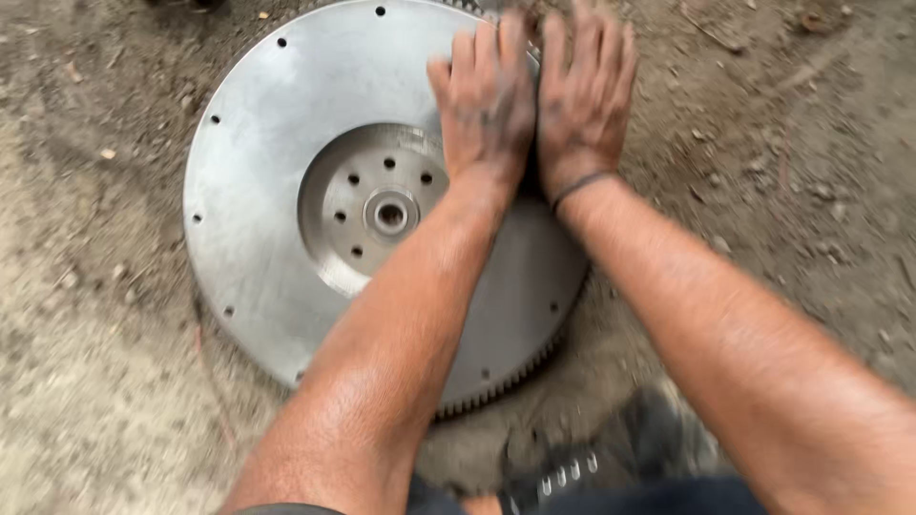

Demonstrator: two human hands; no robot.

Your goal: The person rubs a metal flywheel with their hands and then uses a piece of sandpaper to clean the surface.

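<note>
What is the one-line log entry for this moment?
left hand: flat on flywheel | right hand: flat on its far rim | flywheel: lying on dirt ground

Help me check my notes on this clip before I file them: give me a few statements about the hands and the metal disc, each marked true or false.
1. Both hands lie flat, side by side, on the far part of the disc. True: left hand, right hand, disc.
2. The disc rests on a wooden workbench. False: it lies on bare dirt ground.
3. Gear teeth run along the disc's near edge. True.
4. The right wrist is bare. False: a thin dark band circles it.
5. The left hand grips a wrench. False: it holds no tool.
</note>
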